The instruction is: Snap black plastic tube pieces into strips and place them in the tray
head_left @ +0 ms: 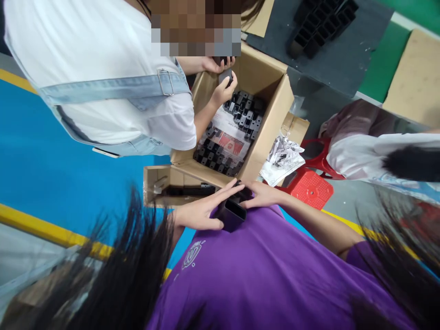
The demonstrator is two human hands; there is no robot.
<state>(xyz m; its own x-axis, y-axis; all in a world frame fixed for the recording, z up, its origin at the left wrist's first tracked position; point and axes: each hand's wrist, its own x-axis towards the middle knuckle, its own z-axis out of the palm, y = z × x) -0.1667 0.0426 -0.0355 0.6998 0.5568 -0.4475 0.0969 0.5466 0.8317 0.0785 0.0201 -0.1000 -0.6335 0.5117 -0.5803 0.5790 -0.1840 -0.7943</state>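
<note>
Close against my purple shirt, my left hand (pixel 199 211) wraps fingers and thumb around black hollow rectangular pieces (pixel 234 214), whose nearest open end faces up. From the other side my right hand (pixel 263 194) grips the same bunch, its fingers bent over the far part. How many pieces are held is hidden by the fingers. Just beyond my hands stands an open cardboard box (pixel 271 133). Inside it, similar black pieces (pixel 245 112) lie in rows on printed newspaper (pixel 228 140), with another group at the near end.
A co-worker in a white shirt (pixel 103 41) leans over the box, holding black pieces (pixel 226 77). A smaller carton (pixel 156 185), crumpled paper (pixel 283 156) and a red stool (pixel 311 188) surround it. More black pieces (pixel 323 23) stand on a dark sheet; another person sits right.
</note>
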